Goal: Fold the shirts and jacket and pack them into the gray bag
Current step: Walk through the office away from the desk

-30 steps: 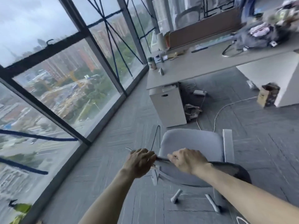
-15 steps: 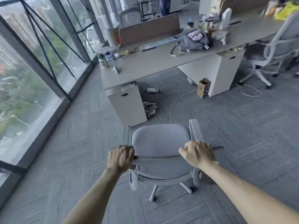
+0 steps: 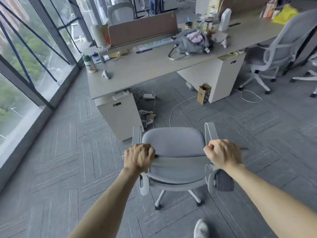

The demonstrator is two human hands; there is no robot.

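Note:
The gray bag [image 3: 190, 42] lies open on the long desk [image 3: 145, 69] ahead, with pinkish clothes [image 3: 194, 36] bunched in its mouth and a strap looping toward the desk's front. I stand behind a gray office chair [image 3: 173, 143]. My left hand [image 3: 138, 157] grips the left end of the chair's backrest top. My right hand [image 3: 223, 156] grips the right end. A dark gray piece of fabric [image 3: 224, 182] hangs below my right wrist at the chair's side.
A drawer cabinet [image 3: 120, 114] stands under the desk just beyond the chair, with cables and a small cardboard box [image 3: 203, 93] on the carpet. A bottle [image 3: 90, 64] sits at the desk's left corner. Another chair [image 3: 277, 48] is at the right. Glass wall on the left.
The view has swung right from the window to the desk. My hands have spread apart along the backrest top, and the chair now faces the desk squarely.

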